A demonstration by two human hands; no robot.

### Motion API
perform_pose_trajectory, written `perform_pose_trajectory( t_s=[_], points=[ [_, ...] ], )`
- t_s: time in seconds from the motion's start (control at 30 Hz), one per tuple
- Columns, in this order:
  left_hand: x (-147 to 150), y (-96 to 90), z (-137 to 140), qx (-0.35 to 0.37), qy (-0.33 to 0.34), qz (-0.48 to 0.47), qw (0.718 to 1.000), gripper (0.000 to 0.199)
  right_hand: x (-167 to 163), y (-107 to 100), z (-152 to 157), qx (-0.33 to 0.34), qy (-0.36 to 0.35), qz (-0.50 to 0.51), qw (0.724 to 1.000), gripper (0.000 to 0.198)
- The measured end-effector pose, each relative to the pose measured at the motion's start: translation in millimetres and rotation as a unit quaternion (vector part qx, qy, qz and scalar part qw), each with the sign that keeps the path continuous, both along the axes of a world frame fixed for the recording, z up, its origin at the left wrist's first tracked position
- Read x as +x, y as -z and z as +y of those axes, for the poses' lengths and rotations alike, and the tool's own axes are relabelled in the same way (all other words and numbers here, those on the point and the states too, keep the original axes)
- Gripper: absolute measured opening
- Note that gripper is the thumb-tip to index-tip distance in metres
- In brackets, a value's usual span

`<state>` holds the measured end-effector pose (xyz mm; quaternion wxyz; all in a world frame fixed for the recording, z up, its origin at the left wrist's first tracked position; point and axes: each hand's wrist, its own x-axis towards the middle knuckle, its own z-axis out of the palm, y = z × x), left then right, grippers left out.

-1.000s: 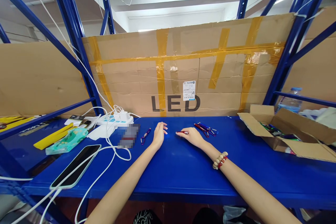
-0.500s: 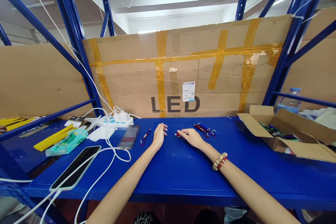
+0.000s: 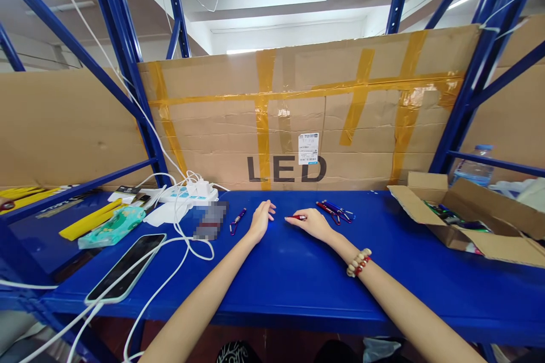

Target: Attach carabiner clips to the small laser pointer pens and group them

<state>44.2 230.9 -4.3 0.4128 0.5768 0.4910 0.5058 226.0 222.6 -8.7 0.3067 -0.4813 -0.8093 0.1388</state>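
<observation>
The left hand (image 3: pixel 261 222) is curling loosely, seemingly gripping nothing; the right hand (image 3: pixel 314 223) is pinching a small red object (image 3: pixel 301 217), now showing behind the fingertips (image 3: pixel 289 218), not past them: probably being turned. Beyond, clips (image 3: pixel 327 209) are lying on the table (image 3: pixel 272 283).

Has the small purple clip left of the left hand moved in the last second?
No. Judged against the printed L on the cardboard, the small purple clip keeps its spot, below and slightly left.

Phone (image 3: pixel 131 257) under a white cable (image 3: pixel 176 239), LED-lettered cardboard (image 3: pixel 306 116) behind.
</observation>
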Motion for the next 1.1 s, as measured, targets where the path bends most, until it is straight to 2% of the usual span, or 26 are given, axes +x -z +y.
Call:
perform_pose_trajectory(
  t_s=[0.17,0.23,0.33,0.57,0.7,0.87,1.1],
  points=[
    [3.5,-6.4,-7.6,-0.032,0.126,-0.058,0.990,0.046,0.7,4.5,4.5,-0.025,-0.032,0.053,0.998,0.052],
    [5.5,-9.0,-9.6,-0.089,0.148,-0.103,0.980,0.049,-0.3,5.2,4.5,-0.030,-0.046,0.069,0.996,0.052],
    [6.7,-10.6,-10.1,-0.101,0.146,-0.120,0.977,0.051,-2.4,4.2,1.7,-0.048,-0.053,0.078,0.994,0.054],
    [5.6,-7.7,-4.8,-0.041,0.149,-0.100,0.983,0.053,-5.6,1.8,-2.6,-0.086,-0.041,0.103,0.990,0.055],
    [8.4,-3.3,1.5,-0.032,0.159,-0.088,0.983,0.052,-6.4,2.5,-0.3,-0.110,-0.024,0.088,0.990,0.059],
    [10.2,-1.0,6.8,-0.033,0.143,-0.093,0.985,0.051,-1.9,10.0,8.0,-0.127,-0.042,0.053,0.990,0.061],
    [11.3,-5.7,0.3,-0.024,0.144,-0.083,0.986,0.047,6.1,23.6,23.5,-0.134,-0.036,0.019,0.990,0.063]
  ],
)
